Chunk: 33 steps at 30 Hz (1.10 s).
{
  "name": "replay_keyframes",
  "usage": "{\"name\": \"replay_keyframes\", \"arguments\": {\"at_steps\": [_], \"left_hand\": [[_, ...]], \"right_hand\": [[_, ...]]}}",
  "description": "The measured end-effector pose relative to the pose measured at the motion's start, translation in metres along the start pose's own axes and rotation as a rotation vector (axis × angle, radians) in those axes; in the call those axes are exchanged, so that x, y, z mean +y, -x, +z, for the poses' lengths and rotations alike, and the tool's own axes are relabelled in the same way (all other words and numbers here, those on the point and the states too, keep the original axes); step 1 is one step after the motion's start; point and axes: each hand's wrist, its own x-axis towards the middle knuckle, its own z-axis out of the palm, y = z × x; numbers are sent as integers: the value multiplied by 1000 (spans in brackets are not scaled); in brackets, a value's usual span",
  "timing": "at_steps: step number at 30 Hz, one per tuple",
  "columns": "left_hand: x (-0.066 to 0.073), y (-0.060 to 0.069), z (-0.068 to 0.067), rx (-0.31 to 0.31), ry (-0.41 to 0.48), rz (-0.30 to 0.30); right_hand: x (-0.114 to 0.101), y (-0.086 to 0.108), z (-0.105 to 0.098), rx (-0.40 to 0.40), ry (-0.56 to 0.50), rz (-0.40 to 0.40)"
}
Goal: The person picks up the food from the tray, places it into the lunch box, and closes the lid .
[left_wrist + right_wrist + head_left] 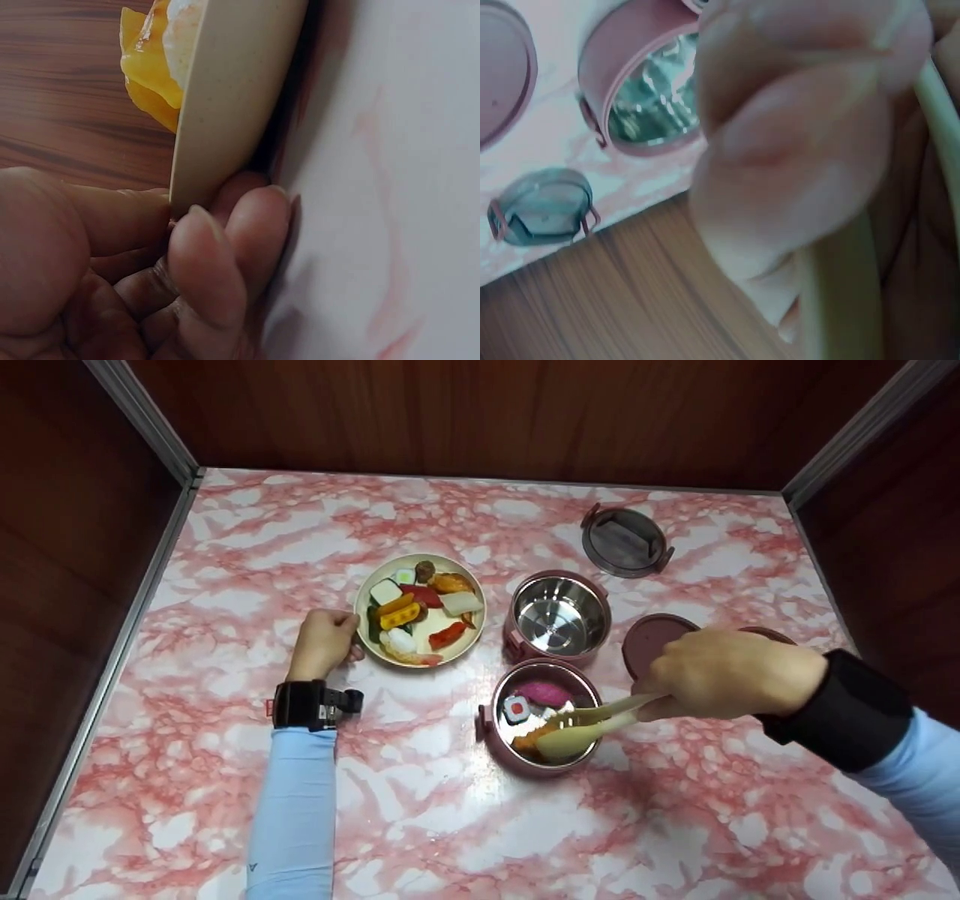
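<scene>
My left hand (322, 641) pinches the near-left rim of a cream plate (430, 624), thumb on the edge and fingers underneath in the left wrist view. Several pieces of toy-like food lie on it, among them a yellow corn piece (400, 616) and a shrimp sushi (405, 649). With curled fingers, my right hand (724, 671) grips pale yellow tongs (574, 741). The tong heads are inside the nearer pink lunch pot (517, 759), over an orange-brown piece (528, 737). A sushi roll (516, 709) and a purple piece (541, 692) lie there too. Whether the tongs hold food is unclear.
Just behind stands a second pink pot (556, 622) with a shiny steel inside. A clear-topped lid with clips (626, 540) lies farther back. Right of the pots is a dark red round lid (651, 641); another reddish disc (770, 634) is partly covered by my right hand.
</scene>
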Motion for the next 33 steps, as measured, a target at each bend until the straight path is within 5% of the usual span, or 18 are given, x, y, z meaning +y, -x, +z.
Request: {"name": "replay_keyframes", "arguments": {"at_steps": [17, 33], "left_hand": [[2, 1, -1, 1, 0, -1], [2, 1, 0, 5, 12, -13]], "right_hand": [[7, -4, -5, -79, -150, 109], [4, -6, -5, 6, -90, -1]]}}
